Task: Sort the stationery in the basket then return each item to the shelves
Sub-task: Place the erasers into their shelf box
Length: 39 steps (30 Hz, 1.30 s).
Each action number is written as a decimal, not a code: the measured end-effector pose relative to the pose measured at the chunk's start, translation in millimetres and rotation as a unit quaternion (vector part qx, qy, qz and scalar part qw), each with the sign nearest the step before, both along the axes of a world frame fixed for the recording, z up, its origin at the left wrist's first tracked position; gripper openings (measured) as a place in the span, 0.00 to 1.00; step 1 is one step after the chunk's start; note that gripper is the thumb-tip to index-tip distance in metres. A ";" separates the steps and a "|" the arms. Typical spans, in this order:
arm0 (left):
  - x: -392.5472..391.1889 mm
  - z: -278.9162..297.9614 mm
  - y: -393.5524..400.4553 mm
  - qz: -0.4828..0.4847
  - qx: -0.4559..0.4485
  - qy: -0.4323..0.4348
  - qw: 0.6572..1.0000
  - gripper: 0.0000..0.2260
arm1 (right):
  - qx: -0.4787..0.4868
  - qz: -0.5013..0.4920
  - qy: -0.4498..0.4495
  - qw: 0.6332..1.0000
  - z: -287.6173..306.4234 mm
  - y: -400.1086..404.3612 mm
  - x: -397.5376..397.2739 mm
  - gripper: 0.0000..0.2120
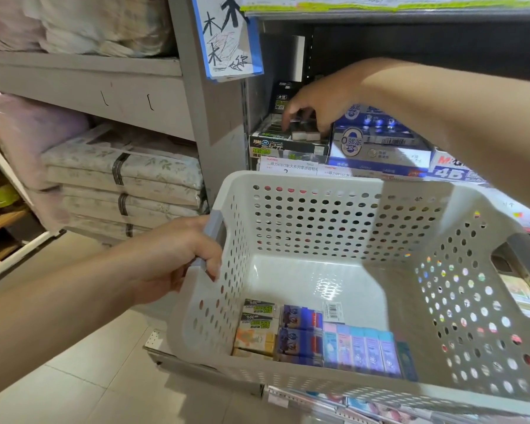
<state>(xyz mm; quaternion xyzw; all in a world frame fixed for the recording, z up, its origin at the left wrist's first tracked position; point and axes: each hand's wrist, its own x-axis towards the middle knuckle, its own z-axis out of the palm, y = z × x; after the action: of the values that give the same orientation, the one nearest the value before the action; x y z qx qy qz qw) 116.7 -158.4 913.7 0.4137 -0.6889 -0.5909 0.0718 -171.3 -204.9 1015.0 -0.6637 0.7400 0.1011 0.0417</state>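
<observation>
A white perforated basket [334, 228], erasers [318, 338] packed along its near wall, hangs over a pale tiled floor [74, 377], its left handle gripped by the left hand [178, 255]. Farther off, the right hand [315, 107] reaches into a black display box [288, 145] on the grey shelf [380, 16], fingers curled over small erasers; folded bedding [123, 179] is stacked at left.

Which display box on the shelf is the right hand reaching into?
The black-and-green box at the shelf's left end. The right hand has its fingers down inside it; the blue box and the 4B box lie further right.
</observation>
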 end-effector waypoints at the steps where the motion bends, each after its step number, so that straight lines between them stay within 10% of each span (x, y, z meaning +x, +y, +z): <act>1: -0.1 -0.1 -0.5 -0.003 0.001 0.002 1.000 0.28 | -0.028 0.021 0.006 0.999 -2.9 -1.2 -2.6 0.23; 7: -0.2 -2.3 -5.2 -0.024 0.016 0.012 1.000 0.27 | -0.001 -0.003 -0.030 1.000 -4.7 -6.9 -5.7 0.19; 19: -2.8 -5.3 -7.1 -0.024 0.014 0.015 0.999 0.27 | -0.047 -0.110 -0.389 0.914 -16.6 -12.9 7.9 0.18; 28: -8.4 -4.8 -1.1 0.004 0.003 -0.001 1.000 0.28 | -0.070 -0.055 -0.315 0.945 -19.0 17.3 10.8 0.21; 31: -10.0 -5.1 2.6 0.021 0.013 0.002 1.000 0.28 | -0.218 -0.006 -0.113 0.969 -19.9 33.7 18.5 0.20; 34: -11.8 -5.3 7.1 0.029 0.018 0.007 0.999 0.27 | -0.373 0.074 -0.148 0.913 -29.8 67.8 42.1 0.12; 39: -15.3 -6.5 12.7 0.020 0.012 0.005 1.000 0.24 | -0.219 0.182 -0.153 0.946 -76.9 120.8 90.4 0.13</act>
<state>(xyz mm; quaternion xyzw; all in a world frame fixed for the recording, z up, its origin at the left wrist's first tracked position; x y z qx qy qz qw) 101.5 -145.7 907.3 0.4251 -0.6733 -0.5994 0.0817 -81.0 -84.1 938.2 -0.7873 0.5952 -0.1605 -0.0108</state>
